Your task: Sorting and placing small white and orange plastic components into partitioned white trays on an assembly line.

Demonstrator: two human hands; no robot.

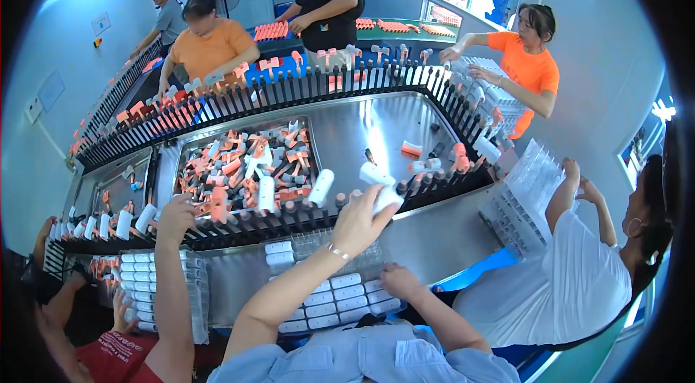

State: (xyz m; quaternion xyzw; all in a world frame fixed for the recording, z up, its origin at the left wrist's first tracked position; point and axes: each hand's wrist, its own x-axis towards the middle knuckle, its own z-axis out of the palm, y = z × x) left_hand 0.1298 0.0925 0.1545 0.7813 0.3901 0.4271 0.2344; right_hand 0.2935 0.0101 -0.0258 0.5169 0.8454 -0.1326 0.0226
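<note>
Crowded steel bench: your left hand clamps white plastic cylinder; your right hand, grip unclear, rests on clear plastic tray, seemingly part-filled, slots left.

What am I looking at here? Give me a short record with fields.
Place: steel worktable ringed by a line of black pegs
Left hand: raised at the pegs, fingers around a white tube
Right hand: resting on a clear tray partly filled with white tubes
Middle bin: loose orange and white parts
Others: several co-workers around the line
</note>
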